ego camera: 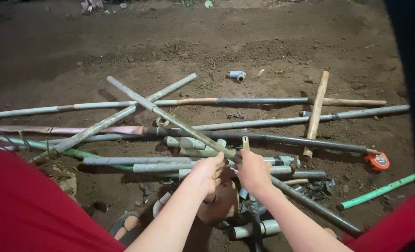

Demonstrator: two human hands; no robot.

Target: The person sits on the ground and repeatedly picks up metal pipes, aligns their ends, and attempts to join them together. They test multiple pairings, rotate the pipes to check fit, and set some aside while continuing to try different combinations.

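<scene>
Both hands meet over a heap of pipes lying crisscross on bare soil point(263, 51). The left hand point(207, 171) is curled round a long grey pipe point(179, 122) that slants across the heap, apparently steadying it, while the right hand point(253, 170) pinches a small upright tool point(246, 142) against that pipe. An orange tape measure point(378, 161) lies well apart. No container shows.

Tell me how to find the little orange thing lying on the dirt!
Start at the heap of long pipes on the bare dirt and follow the dark pipe to its right end. Just below that tip lies the tape measure. It is small, squat and bright orange with a dark round middle, while everything near it is long, thin and grey, green or wooden.
</scene>
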